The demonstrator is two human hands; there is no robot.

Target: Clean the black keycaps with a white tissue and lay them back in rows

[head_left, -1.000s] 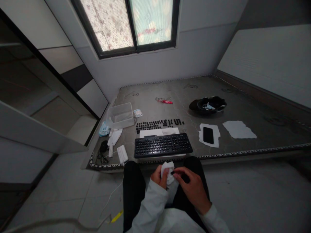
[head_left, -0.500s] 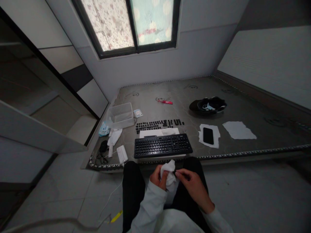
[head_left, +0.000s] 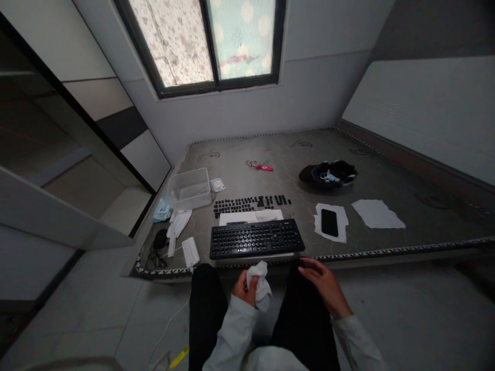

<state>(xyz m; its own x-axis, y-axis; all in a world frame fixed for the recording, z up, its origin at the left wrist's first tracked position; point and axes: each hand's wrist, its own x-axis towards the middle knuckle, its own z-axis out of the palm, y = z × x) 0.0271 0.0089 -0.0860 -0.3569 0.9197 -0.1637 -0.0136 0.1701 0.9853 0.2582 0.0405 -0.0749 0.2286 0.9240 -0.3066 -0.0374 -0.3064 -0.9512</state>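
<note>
My left hand grips a crumpled white tissue above my lap. Off to the right, my right hand hovers over my right knee near the mattress edge; whether its fingertips pinch anything cannot be made out. A black keyboard lies on the grey mattress just ahead of both hands. Behind it rest white paper and rows of loose black keycaps.
A clear plastic tub and small white items sit at the left. A black phone lies on white paper, another sheet to its right. A black cap and a red wrapper lie farther back.
My right hand has pulled away from the tissue and moved right and forward toward the mattress edge. The view has tilted slightly, shifting everything down a little.
</note>
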